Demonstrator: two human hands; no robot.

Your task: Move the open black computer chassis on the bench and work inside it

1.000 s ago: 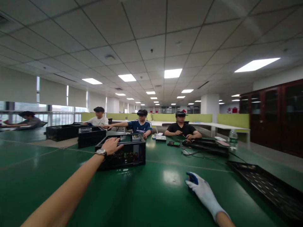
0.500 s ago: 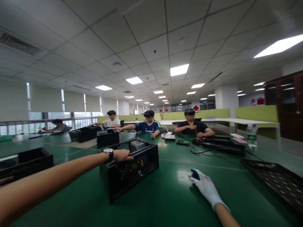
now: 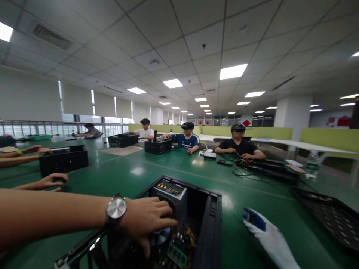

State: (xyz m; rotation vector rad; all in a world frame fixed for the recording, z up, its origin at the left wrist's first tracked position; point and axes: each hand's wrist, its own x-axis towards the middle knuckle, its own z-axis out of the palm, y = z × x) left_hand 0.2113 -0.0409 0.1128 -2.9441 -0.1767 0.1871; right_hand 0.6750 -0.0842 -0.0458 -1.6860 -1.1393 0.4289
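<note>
My left hand (image 3: 148, 218), bare with a watch (image 3: 116, 208) on its wrist, reaches over an open black computer case (image 3: 212, 224). Its fingers are stretched out and apart above the inside; whether they touch a part there I cannot tell. Just beyond the fingers sits a power supply (image 3: 169, 186) with a yellow-marked label. A fan (image 3: 161, 236), partly covered by the hand, and a green memory module (image 3: 178, 256) with coloured wires show below. To the right of the case, my right hand (image 3: 265, 229) in a white and blue glove hovers over the table, loosely curled, with nothing visible in it.
On the green table (image 3: 134, 179), another person's hand (image 3: 53, 182) and a second black case (image 3: 64, 160) are at left. Co-workers sit opposite with more cases (image 3: 157, 146). At right lie a black perforated panel (image 3: 325, 213), cables (image 3: 245, 173) and a water bottle (image 3: 312, 164).
The computer case has tipped over, from its side panel facing me to its open inside facing up, and come nearer. My left hand has shifted from its top edge to over its inside.
</note>
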